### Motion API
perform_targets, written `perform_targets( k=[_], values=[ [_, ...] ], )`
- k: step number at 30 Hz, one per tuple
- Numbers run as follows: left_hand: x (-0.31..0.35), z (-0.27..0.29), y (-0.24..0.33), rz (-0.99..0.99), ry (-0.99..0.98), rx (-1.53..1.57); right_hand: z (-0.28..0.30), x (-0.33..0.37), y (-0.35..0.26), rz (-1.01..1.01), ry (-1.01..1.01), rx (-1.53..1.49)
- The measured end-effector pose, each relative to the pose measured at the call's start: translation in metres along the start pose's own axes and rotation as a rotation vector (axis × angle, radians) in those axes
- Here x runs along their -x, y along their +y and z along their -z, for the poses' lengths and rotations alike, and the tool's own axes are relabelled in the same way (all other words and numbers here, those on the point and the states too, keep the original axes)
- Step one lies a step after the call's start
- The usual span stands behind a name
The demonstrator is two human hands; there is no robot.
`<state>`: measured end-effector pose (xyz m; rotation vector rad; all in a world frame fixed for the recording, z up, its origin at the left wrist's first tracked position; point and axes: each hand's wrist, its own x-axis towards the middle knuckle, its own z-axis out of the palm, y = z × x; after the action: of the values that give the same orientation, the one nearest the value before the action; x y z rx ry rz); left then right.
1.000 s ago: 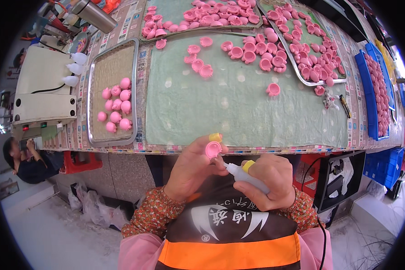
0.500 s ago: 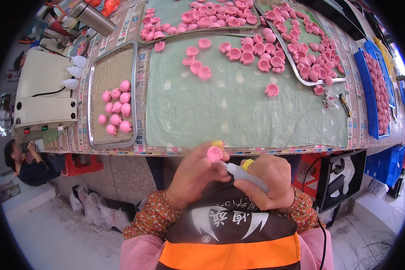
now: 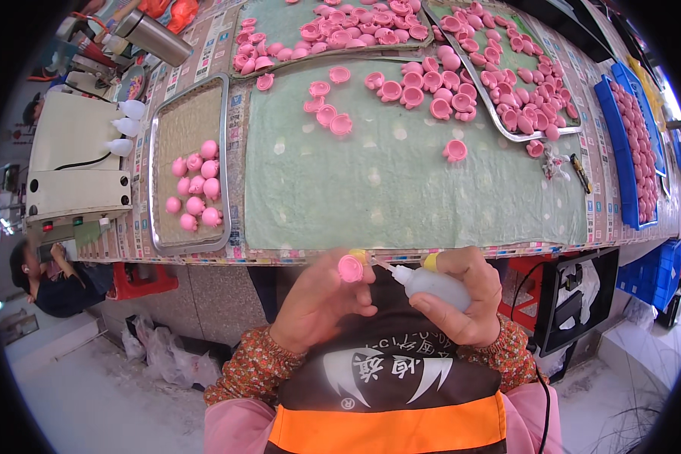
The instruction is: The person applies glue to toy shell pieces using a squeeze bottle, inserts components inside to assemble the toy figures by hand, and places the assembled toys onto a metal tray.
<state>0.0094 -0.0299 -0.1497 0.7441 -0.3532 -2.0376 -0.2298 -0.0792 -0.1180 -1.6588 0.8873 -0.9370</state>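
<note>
The left hand point(image 3: 321, 299) held a pink cup point(image 3: 350, 268) with a narrow grip, near the front edge of the table point(image 3: 237, 151). The right hand point(image 3: 473, 291) had its grip around a bottle point(image 3: 439, 287), whose nozzle point(image 3: 384, 264) pointed toward the cup, just beside it.

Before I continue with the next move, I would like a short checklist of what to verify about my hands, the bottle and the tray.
1. Pink piece held by the left hand: ok.
2. Squeeze bottle held in the right hand: ok.
3. Nozzle pointing toward the pink piece: ok.
4. Nozzle tip touching the pink piece: cannot tell.
5. Yellow finger cover worn on each hand, left and right: ok.
6. Metal tray at the left, with bare space beyond its pink balls: ok.
</note>
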Motion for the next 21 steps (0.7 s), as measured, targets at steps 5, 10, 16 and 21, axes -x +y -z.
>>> perform_targets(
  k=[5,10,16,21],
  values=[
    [0.002,-0.003,0.012,-0.045,0.086,-0.098,0.0,0.001,-0.001,-0.028,0.017,-0.04],
    [0.004,-0.005,0.017,-0.037,0.134,-0.162,-0.003,-0.002,-0.001,0.087,0.009,0.037],
    [0.004,-0.004,0.015,-0.028,0.145,-0.176,-0.009,-0.004,0.002,0.182,0.023,0.041],
    [0.005,0.0,0.015,-0.046,0.112,-0.148,-0.006,-0.001,0.001,0.146,0.035,0.034]
  ],
)
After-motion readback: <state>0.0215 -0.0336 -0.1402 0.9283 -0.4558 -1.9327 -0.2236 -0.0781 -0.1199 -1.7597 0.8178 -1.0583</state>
